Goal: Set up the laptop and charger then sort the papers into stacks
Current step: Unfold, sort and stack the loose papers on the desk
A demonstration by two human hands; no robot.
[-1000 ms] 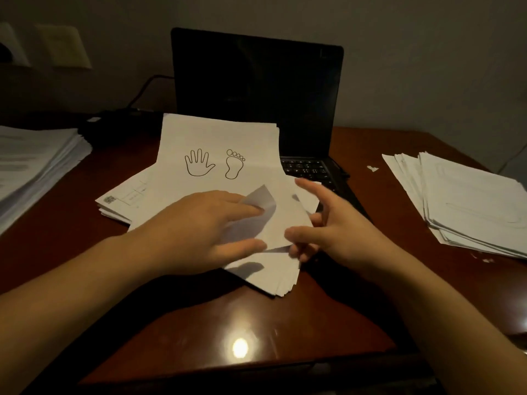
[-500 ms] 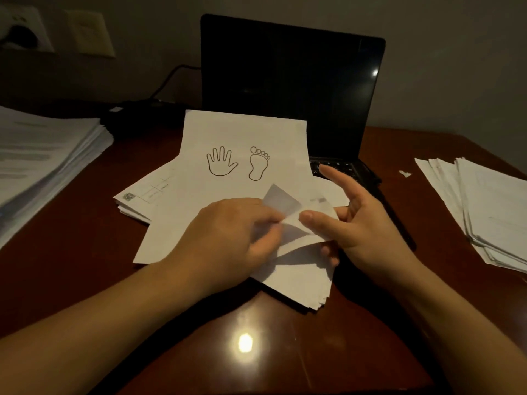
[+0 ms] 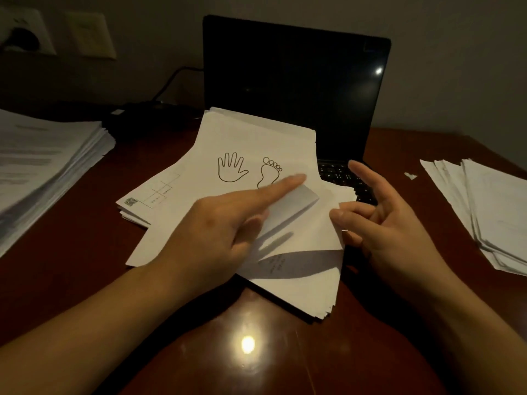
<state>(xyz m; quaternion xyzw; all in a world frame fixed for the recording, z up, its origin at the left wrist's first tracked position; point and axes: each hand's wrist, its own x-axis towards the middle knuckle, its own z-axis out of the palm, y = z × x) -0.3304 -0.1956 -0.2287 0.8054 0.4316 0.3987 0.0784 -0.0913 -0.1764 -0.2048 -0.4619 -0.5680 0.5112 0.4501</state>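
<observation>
An open laptop [image 3: 296, 81] with a dark screen stands at the back of the wooden desk [image 3: 85, 252]. Its black charger brick [image 3: 137, 109] and cable [image 3: 171, 81] lie behind on the left. A loose paper pile [image 3: 302, 292] lies in front of the laptop. Its top sheet [image 3: 256, 143] shows a hand and a foot outline. That sheet's near right corner [image 3: 291, 206] is folded up. My left hand [image 3: 225, 229] holds this flap, index finger straight along it. My right hand [image 3: 385, 223] pinches the sheet's right edge with its thumb, index finger raised.
A thick paper stack [image 3: 42, 166] sits at the left edge and a thinner fanned stack [image 3: 484, 209] at the right. Sheets with a printed code [image 3: 148, 198] stick out left of the pile. A paper scrap [image 3: 410, 175] lies near the right stack. A wall socket [image 3: 22, 38] is behind.
The top sheet's near corner has lifted and folded over further. My left index finger has straightened along the flap. My right hand has shifted right to the sheet's edge.
</observation>
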